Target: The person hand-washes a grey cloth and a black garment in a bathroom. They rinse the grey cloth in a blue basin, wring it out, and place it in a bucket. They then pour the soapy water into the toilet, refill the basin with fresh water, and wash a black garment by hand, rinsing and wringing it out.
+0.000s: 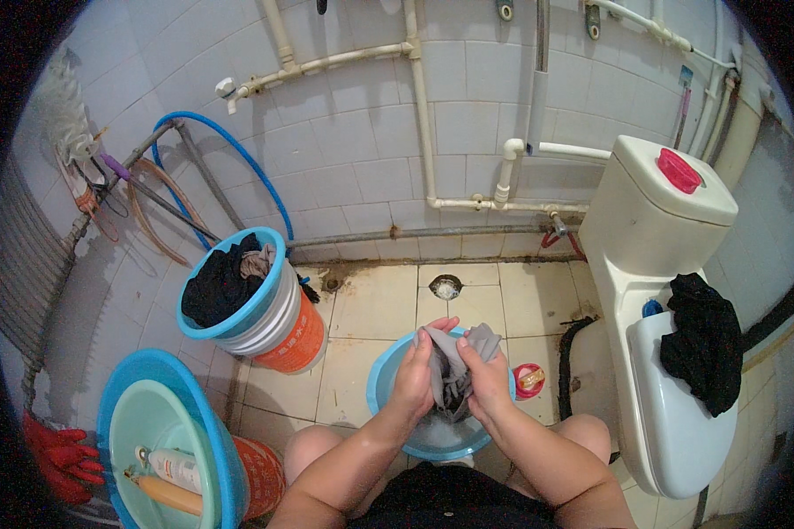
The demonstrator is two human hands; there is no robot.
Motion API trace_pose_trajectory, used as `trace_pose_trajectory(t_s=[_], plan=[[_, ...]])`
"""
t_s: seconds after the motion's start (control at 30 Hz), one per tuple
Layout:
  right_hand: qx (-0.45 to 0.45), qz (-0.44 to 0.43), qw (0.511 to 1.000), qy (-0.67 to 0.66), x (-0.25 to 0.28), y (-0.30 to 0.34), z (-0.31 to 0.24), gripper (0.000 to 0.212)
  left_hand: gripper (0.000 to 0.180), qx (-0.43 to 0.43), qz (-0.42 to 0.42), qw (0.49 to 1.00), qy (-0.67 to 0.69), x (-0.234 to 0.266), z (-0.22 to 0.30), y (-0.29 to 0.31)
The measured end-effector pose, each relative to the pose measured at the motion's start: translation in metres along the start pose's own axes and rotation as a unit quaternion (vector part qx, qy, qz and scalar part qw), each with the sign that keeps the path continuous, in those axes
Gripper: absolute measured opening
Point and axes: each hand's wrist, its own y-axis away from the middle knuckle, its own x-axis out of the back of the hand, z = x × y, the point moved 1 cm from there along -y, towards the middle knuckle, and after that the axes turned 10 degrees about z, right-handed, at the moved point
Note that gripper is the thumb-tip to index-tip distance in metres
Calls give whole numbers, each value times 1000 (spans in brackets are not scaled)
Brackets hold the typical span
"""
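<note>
Hands: left hand (412, 370) and right hand (483, 375) both closed around a grey cloth (454, 361), fingers pinching its bunched folds.
Cloth: held over the blue basin (385, 377), which sits on the floor between the person's knees and holds suds.
Left of basin: nested basins (132, 406) holding a white bottle (175, 468) with a red band.
Right of basin: small round red tub (528, 380), then the white toilet (653, 291) with a black garment (704, 339) on it.
Beyond basin: orange bucket (302, 339) full of dark clothes.
</note>
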Motion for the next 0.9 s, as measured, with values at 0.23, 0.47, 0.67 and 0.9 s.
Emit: trace_pose_trajectory(t_s=[0.23,0.47,0.67,0.9], plan=[[-45,14,996,-82,6,-18,-9,28,49,-14,-24,997,-76,-6,-5,2],[339,-87,874,338,-11,12,17,27,56,-70,22,997,-34,-7,0,-3],[195,-54,941,273,-7,-10,2,37,54,-43,2,994,-98,-14,-3,19],[205,-149,843,475,-3,5,-20,35,46,-102,13,980,-173,12,22,-12]])
